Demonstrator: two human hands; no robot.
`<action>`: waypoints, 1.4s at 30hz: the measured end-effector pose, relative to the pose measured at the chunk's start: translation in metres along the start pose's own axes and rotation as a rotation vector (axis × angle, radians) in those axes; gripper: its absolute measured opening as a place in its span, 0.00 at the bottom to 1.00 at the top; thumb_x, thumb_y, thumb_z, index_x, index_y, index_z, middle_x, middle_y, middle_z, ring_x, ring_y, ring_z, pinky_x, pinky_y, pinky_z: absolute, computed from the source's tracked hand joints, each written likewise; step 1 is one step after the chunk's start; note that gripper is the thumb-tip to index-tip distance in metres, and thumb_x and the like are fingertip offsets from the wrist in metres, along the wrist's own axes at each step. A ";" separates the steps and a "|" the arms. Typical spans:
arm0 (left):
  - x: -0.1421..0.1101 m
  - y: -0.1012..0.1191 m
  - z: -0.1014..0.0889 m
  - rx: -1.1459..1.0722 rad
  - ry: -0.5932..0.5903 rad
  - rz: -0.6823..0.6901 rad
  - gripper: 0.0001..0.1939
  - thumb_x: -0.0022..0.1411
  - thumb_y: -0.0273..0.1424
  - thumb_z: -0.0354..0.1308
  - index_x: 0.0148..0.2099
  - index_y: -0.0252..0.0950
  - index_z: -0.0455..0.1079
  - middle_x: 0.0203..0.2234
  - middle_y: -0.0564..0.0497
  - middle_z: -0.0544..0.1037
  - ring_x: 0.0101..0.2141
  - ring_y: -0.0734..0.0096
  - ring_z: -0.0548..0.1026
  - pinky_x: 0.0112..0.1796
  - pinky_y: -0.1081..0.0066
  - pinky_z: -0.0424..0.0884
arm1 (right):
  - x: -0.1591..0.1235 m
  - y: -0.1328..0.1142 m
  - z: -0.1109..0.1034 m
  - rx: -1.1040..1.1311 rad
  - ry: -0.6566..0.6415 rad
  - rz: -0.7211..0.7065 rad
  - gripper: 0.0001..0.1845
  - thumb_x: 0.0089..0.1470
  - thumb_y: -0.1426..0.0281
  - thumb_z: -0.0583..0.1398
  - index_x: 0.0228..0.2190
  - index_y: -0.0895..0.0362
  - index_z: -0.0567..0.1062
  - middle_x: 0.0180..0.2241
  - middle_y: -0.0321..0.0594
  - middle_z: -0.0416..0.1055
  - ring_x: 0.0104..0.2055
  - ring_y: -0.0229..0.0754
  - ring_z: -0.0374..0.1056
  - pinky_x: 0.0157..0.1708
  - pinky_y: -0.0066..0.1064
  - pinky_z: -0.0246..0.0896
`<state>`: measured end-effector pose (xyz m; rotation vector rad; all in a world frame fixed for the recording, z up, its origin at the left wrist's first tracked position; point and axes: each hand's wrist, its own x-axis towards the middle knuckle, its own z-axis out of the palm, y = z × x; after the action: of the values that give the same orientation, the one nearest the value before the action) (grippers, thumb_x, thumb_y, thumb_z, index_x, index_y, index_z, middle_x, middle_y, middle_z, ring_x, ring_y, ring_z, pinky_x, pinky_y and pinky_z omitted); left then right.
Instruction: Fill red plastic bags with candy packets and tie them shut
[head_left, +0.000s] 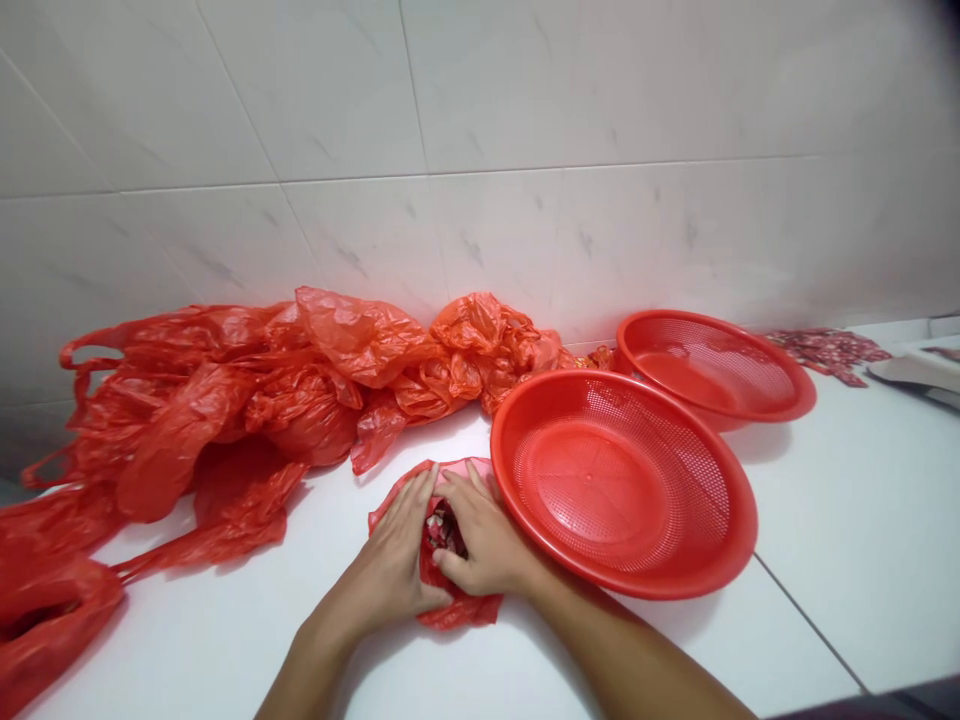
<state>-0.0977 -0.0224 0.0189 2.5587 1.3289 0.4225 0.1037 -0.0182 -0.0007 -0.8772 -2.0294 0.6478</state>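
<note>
A small red plastic bag [469, 610] lies on the white tabletop, its mouth facing up. Dark red and whitish pieces [445, 530] show through the mouth; I cannot make out what they are. My left hand [401, 555] presses along the bag's left side, fingers together and thumb at the near edge. From the right, my right hand [487, 535] holds the mouth, its thumb by the pieces and its fingers over the far rim. Part of the bag is hidden under both hands. My right wrist is close beside the front red plastic strainer basket [592, 480].
Crumpled red plastic bags [300, 390] spread along the tiled wall [480, 230]. A second red strainer basket [712, 375] stands behind the front one. Small red patterned packets [832, 352] lie at the far right, near a dark-edged flat object [919, 372]. A seam crosses the white tabletop [862, 540].
</note>
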 end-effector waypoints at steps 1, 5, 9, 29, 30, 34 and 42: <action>0.001 0.000 -0.001 0.006 0.008 0.004 0.67 0.47 0.25 0.69 0.80 0.45 0.32 0.79 0.40 0.42 0.76 0.39 0.47 0.71 0.41 0.58 | 0.001 0.001 0.000 0.040 0.071 -0.030 0.34 0.51 0.68 0.61 0.60 0.57 0.68 0.59 0.51 0.72 0.65 0.57 0.65 0.73 0.60 0.43; 0.001 -0.005 -0.001 0.026 0.000 -0.011 0.69 0.48 0.26 0.70 0.81 0.44 0.30 0.79 0.41 0.41 0.75 0.37 0.48 0.70 0.41 0.59 | -0.003 0.009 0.005 0.093 0.274 -0.018 0.31 0.50 0.76 0.54 0.57 0.59 0.70 0.54 0.52 0.74 0.56 0.52 0.71 0.61 0.50 0.68; 0.000 -0.015 0.000 0.051 -0.039 -0.050 0.67 0.49 0.30 0.72 0.81 0.45 0.35 0.78 0.43 0.44 0.75 0.38 0.48 0.72 0.42 0.55 | -0.007 0.020 0.014 0.073 0.308 -0.031 0.40 0.48 0.81 0.53 0.63 0.60 0.67 0.62 0.54 0.70 0.66 0.53 0.66 0.65 0.49 0.65; -0.010 -0.047 -0.026 0.214 0.120 -0.138 0.59 0.50 0.36 0.74 0.79 0.50 0.49 0.79 0.44 0.42 0.76 0.33 0.43 0.68 0.35 0.57 | -0.014 0.004 0.013 -0.227 0.170 0.067 0.24 0.56 0.78 0.61 0.54 0.56 0.80 0.70 0.54 0.58 0.76 0.63 0.45 0.72 0.61 0.49; -0.011 -0.052 -0.030 0.215 0.132 -0.155 0.57 0.51 0.38 0.74 0.78 0.50 0.52 0.79 0.45 0.45 0.76 0.33 0.44 0.68 0.35 0.58 | -0.014 0.006 0.016 -0.200 0.151 0.115 0.26 0.56 0.78 0.62 0.56 0.57 0.79 0.72 0.55 0.54 0.77 0.63 0.44 0.72 0.61 0.48; -0.009 -0.055 -0.043 0.119 0.188 -0.166 0.43 0.59 0.50 0.69 0.73 0.49 0.64 0.74 0.46 0.60 0.74 0.38 0.55 0.67 0.42 0.63 | -0.010 0.021 0.032 -0.043 0.157 0.342 0.29 0.59 0.70 0.64 0.62 0.59 0.74 0.73 0.59 0.50 0.76 0.65 0.46 0.71 0.58 0.51; -0.005 -0.054 -0.062 0.173 0.599 -0.639 0.33 0.66 0.55 0.58 0.61 0.36 0.74 0.57 0.36 0.79 0.60 0.39 0.74 0.64 0.43 0.64 | 0.015 0.051 0.043 0.046 0.382 0.392 0.06 0.53 0.77 0.59 0.30 0.57 0.76 0.35 0.44 0.72 0.41 0.50 0.69 0.51 0.47 0.70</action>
<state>-0.1636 0.0086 0.0583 2.0049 2.3590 1.0104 0.0792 0.0194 -0.0523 -1.2806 -1.5097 0.6732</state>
